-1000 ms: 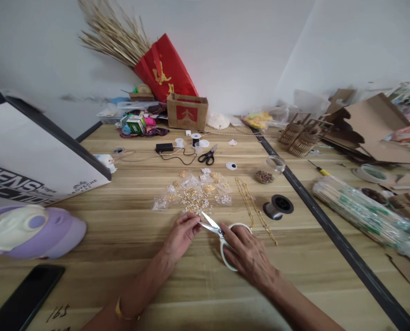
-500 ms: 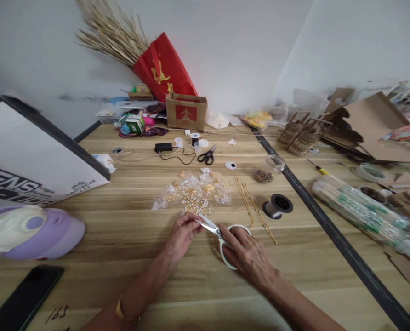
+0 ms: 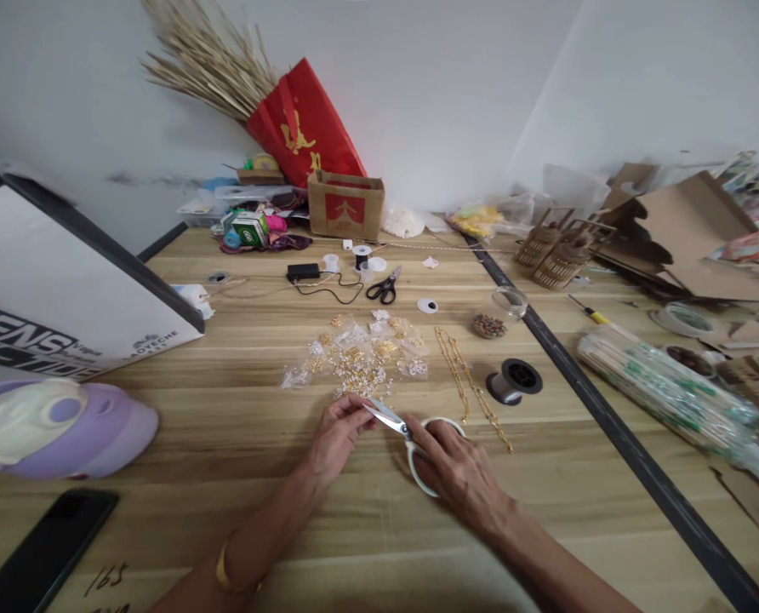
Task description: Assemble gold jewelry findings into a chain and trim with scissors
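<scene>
My right hand is closed round the handles of white-handled scissors, whose blades point left. The blades look nearly together. At their tips, my left hand is closed in a pinch; whatever lies between its fingertips is too small to make out. Just beyond my fingers lies a pile of gold and clear beads and charms, with small plastic bags among them. Right of the pile, a gold chain lies in a loop on the table. A spool of thin dark wire stands beside it.
Black scissors, a black adapter and a jar of beads lie farther back. A phone and a purple-white object are at left, near a white box. Bagged sticks lie at right.
The scissors' lower handle loop has risen slightly and the blades look closer together. Both hands stay in nearly the same place.
</scene>
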Motion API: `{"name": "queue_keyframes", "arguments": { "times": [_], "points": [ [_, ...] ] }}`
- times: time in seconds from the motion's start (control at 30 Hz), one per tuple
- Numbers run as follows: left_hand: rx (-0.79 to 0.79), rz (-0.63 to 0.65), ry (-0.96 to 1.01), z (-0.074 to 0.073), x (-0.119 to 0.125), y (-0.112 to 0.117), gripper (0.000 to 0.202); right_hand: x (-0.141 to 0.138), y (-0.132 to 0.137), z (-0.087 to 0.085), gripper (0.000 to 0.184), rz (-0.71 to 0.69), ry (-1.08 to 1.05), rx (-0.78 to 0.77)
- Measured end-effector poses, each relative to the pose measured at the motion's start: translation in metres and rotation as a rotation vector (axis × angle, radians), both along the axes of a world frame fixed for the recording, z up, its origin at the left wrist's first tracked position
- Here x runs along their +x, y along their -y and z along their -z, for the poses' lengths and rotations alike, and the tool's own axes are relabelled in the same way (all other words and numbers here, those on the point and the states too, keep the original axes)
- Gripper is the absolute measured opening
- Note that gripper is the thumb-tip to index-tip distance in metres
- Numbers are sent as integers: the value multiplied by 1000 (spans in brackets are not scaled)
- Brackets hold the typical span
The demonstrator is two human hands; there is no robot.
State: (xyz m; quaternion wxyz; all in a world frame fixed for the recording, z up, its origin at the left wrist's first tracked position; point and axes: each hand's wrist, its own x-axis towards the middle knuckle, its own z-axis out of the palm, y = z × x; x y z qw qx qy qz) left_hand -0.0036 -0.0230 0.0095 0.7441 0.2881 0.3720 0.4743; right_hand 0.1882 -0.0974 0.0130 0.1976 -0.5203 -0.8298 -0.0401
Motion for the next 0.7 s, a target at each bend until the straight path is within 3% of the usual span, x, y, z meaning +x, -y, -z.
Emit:
{"name": "queue_keyframes", "arguments": {
  "times": [0.33,0.7],
  "points": [
    [-11,-2,8,1,1,0,19,0,-1,1,38,-7,3,70],
    [-1,14,-5,4,-1,0,18,-1,-1,-2,37,-13,21,34]
  ]
}}
